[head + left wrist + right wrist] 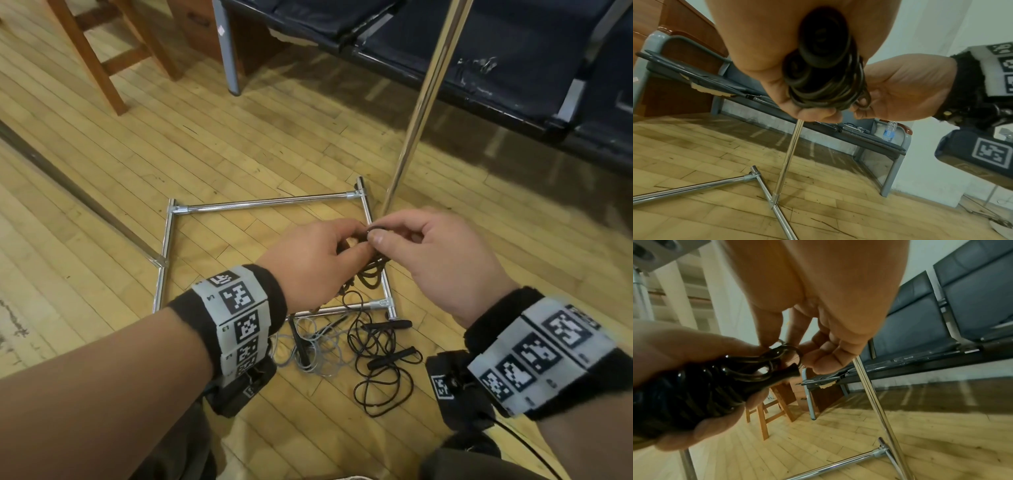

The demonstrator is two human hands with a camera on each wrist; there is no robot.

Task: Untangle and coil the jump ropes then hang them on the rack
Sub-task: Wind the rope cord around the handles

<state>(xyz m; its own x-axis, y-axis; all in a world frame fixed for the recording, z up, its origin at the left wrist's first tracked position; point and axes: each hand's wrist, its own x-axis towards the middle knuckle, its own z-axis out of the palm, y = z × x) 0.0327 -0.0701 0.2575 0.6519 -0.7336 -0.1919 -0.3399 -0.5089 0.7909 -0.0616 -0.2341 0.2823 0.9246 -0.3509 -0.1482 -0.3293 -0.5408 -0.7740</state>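
My left hand [329,253] grips a coiled black jump rope [828,68], its loops bunched in the palm together with the handles [694,389]. My right hand [404,236] pinches a small loop of that same rope [785,352] right beside the left fingers. Both hands hover above the chrome rack base [267,202] on the floor. The rack's upright pole [424,102] rises just behind the hands. Below them, a black jump rope [380,363] with two handles and a grey jump rope [315,349] lie tangled on the floor.
A wooden stool [102,51] stands at the back left. A dark padded bench [479,51] with grey legs runs along the back right, a water bottle [889,131] at its far end. A second chrome pole [75,195] slants across the wooden floor on the left.
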